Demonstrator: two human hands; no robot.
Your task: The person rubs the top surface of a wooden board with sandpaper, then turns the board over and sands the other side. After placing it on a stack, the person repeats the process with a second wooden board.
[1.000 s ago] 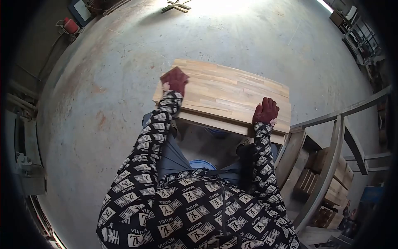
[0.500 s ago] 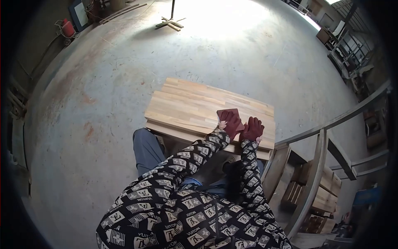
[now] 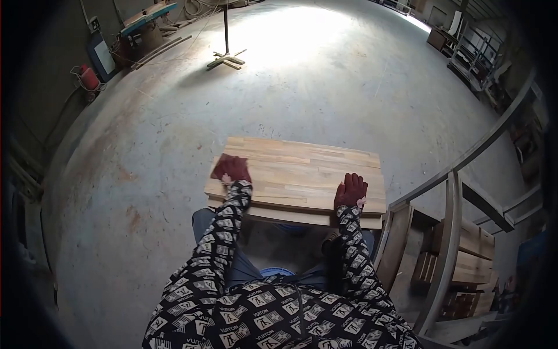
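Observation:
A light wooden board (image 3: 296, 168) made of glued strips lies on top of at least one more board, across my knees or a support I cannot see. At its left end my left hand (image 3: 237, 167), in a dark red glove, presses a dark red sheet of sandpaper (image 3: 220, 167) against the top face. The sheet and glove are blurred and close in colour. My right hand (image 3: 351, 191), gloved alike, lies flat near the board's right front edge with fingers extended, holding nothing.
To my right stands a metal frame (image 3: 451, 215) with stacked wooden pieces (image 3: 468, 250) inside it. A post on a crossed wooden foot (image 3: 226, 60) stands ahead on the concrete floor (image 3: 145, 192). A red canister (image 3: 88, 77) is at the far left.
My left hand has swept the sandpaper from beside my right hand to the board's left end. My right hand stays at the right side. The view has tilted up slightly.

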